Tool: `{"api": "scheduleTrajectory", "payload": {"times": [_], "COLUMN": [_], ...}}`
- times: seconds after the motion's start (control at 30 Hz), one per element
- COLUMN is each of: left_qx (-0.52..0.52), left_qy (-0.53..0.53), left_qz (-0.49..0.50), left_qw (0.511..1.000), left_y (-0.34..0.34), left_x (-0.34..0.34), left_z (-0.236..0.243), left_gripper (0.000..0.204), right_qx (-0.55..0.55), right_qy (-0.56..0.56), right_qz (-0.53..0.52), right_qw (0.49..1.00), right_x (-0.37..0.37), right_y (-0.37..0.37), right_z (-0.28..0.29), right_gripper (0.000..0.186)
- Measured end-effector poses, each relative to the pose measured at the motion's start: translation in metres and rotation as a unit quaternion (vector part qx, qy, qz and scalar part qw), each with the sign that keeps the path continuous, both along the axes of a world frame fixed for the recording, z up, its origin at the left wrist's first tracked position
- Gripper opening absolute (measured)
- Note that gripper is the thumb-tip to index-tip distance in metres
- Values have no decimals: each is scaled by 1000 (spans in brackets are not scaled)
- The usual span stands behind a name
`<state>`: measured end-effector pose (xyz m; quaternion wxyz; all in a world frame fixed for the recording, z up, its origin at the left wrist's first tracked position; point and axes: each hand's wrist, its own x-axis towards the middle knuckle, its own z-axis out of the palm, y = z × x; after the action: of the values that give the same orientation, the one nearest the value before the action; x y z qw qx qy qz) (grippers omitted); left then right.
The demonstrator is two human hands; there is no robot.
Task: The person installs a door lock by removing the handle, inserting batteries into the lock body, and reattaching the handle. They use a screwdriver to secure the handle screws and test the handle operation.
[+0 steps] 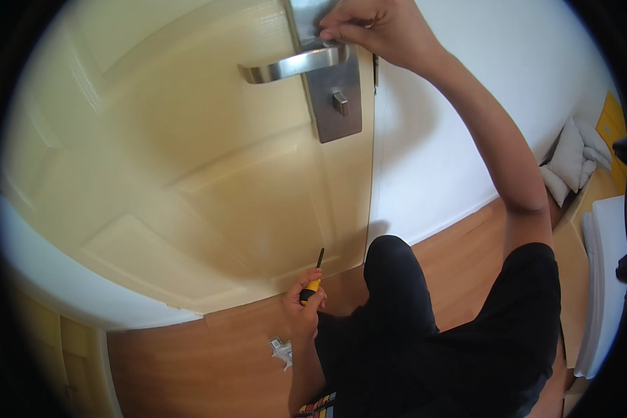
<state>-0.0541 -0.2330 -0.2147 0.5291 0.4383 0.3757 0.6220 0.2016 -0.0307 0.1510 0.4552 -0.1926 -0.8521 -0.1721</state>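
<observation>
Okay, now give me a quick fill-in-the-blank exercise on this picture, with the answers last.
1. The left hand holds a screwdriver with a grip coloured black and ____.
2. The right hand, near the door handle, is held ____ than the left hand.
3. The small knob sits ____ than the door handle.

Missing words: yellow; higher; lower.

Yellow-black screwdriver [315, 283], shaft pointing up; silver lever handle [289, 67], near-level, on grey metal plate [324, 85].
</observation>
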Motion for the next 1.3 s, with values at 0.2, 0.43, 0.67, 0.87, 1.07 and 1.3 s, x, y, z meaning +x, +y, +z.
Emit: {"api": "scheduleTrajectory", "payload": {"times": [0.2,0.43,0.67,0.87,1.07,1.3], "left_qx": [-14,-8,36,155,236,385], "left_qy": [-52,-11,33,148,109,106], "left_qz": [-19,-25,-30,-22,-27,20], "left_qw": [998,1000,998,977,965,917], "left_y": [-1,-3,-1,8,25,72], "left_x": [-8,-9,-12,-16,-15,-8], "left_z": [-2,10,32,85,170,261], "left_gripper": [35,40,38,36,52,19], "right_qx": [28,-108,-114,-90,-179,-150], "right_qy": [-50,29,-9,15,109,165], "right_qz": [-23,-67,-48,-195,-151,-146], "right_qw": [998,992,992,976,966,964], "right_x": [-2,-8,-5,-15,-13,-18], "right_y": [11,0,-19,-42,-45,-28], "right_z": [2,1,9,11,13,-6], "right_gripper": [13,9,7,8,11,11]}}
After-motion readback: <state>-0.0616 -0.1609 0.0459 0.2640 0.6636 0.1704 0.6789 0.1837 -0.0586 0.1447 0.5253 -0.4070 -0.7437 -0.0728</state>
